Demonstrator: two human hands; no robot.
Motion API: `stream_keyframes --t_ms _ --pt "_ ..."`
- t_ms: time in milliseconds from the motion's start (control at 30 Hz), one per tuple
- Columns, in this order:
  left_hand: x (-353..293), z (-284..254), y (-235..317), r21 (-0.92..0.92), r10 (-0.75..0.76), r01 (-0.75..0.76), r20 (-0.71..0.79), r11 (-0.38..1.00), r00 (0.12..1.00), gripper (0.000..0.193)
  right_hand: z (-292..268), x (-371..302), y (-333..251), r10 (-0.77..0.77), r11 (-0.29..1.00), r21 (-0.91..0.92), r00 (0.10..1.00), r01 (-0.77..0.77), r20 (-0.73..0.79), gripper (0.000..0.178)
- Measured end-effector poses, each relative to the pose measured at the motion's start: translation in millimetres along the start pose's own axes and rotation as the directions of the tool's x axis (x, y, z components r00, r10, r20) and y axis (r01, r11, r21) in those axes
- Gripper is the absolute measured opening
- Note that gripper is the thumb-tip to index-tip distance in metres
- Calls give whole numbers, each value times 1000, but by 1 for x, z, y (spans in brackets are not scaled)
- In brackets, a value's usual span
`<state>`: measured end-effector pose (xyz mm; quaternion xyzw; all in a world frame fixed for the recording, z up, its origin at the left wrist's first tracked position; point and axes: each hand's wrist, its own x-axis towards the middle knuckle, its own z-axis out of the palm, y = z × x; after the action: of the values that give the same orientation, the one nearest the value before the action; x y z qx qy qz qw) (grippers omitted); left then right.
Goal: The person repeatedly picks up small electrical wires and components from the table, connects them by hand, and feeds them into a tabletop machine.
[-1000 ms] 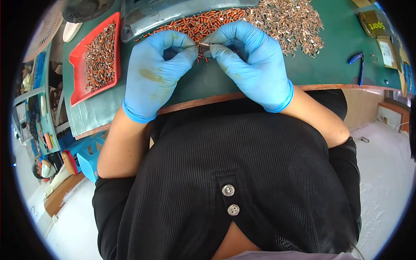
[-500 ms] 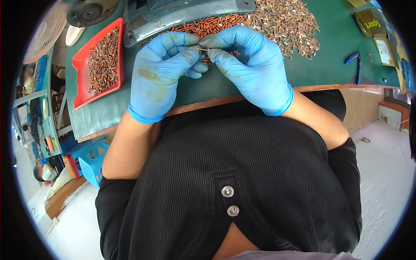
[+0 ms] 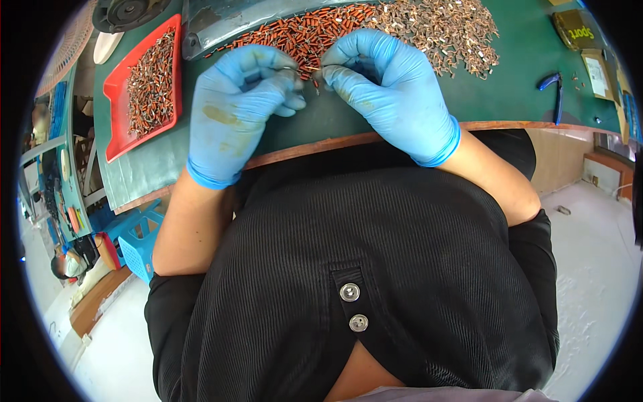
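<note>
Both my hands wear blue gloves with dark stains and are held over the green table. My left hand (image 3: 231, 117) pinches thumb against forefinger; whatever lies between the tips is too small to name. Across a narrow gap, my right hand (image 3: 398, 97) is also pinched, and a thin copper-coloured piece (image 3: 313, 68) seems to stick out from its fingertips. Behind the hands lies a heap of small orange-red cylindrical parts with metal ends (image 3: 301, 37). To its right spreads a pile of small copper-coloured bent clips (image 3: 445, 33).
A red tray (image 3: 116, 130) with more small orange-red parts stands at the left. Blue-handled pliers (image 3: 558, 100) lie at the right, near cardboard boxes (image 3: 595, 77). A dark grey casing (image 3: 241, 27) sits at the back. The table's wooden edge (image 3: 321, 145) runs before me.
My hands have drawn apart; earlier their fingertips met around a thin copper-coloured piece. More of the orange-red heap now shows between them. The whole view has shifted slightly.
</note>
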<state>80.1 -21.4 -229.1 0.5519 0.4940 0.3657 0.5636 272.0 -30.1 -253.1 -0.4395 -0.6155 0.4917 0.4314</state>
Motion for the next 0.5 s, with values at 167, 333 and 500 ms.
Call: stream_keyframes --t_ms 167,333,500 --pt "-6 -20 -7 -6 -23 23 -19 1000 1000 15 -6 -3 2 22 981 -194 998 -11 55 9" --pt "-7 -27 -11 40 69 -65 -111 997 991 15 8 -1 7 -452 725 -446 851 525 266 10" --pt "-11 -34 -15 12 64 -63 -98 998 993 16 22 -7 16 -507 577 -534 783 619 360 14"
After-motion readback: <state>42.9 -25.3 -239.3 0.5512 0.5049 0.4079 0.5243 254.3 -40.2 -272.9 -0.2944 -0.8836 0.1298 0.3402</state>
